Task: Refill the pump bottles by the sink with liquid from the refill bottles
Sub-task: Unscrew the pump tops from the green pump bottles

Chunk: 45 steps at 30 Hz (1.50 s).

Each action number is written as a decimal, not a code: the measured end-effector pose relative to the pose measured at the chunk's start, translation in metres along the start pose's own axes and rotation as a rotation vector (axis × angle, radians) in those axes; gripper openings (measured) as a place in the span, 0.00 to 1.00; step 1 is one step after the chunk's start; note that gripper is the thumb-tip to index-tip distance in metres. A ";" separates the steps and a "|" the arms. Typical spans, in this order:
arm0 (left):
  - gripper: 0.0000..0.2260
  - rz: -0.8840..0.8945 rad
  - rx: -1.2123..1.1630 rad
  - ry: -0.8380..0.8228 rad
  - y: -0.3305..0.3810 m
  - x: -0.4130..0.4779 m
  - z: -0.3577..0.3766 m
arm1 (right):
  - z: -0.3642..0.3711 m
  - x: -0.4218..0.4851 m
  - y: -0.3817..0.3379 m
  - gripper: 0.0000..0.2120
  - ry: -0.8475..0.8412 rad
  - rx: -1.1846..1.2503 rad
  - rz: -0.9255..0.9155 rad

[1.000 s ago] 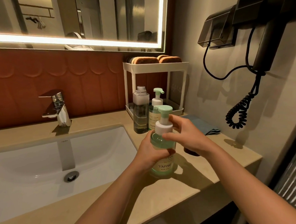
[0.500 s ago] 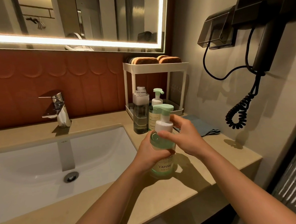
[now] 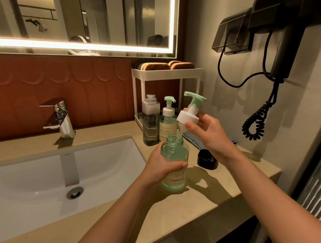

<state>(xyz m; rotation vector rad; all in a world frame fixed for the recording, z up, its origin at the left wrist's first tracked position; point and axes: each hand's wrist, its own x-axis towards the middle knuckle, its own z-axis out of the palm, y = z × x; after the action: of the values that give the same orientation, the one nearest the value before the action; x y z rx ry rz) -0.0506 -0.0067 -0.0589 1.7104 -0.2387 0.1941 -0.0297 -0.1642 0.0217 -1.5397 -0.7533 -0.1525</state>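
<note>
A green pump bottle labelled YAPING stands on the counter with its neck open. My left hand grips its body. My right hand pinches the white collar of the pump head, lifted and tilted to the right above the neck, its tube end still just inside the opening. Behind stand a second green pump bottle with its pump on and a clear uncapped refill bottle.
A white sink with a chrome tap lies to the left. A black cap and a blue cloth lie on the counter to the right. A white rack holds sponges. A black hairdryer with coiled cord hangs on the wall.
My right hand has lifted the pump head off the front bottle and tilted it to the right; earlier it sat on the neck. My left hand kept its hold on the bottle.
</note>
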 end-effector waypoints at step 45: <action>0.34 -0.006 0.132 0.253 -0.020 0.052 -0.027 | -0.082 0.054 0.038 0.17 0.511 -0.158 0.244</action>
<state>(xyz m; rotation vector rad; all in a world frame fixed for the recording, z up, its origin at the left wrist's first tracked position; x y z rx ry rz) 0.0051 0.0207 -0.0604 1.7965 -0.0339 0.4263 0.0603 -0.2179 0.0291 -1.6340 -0.1506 -0.4121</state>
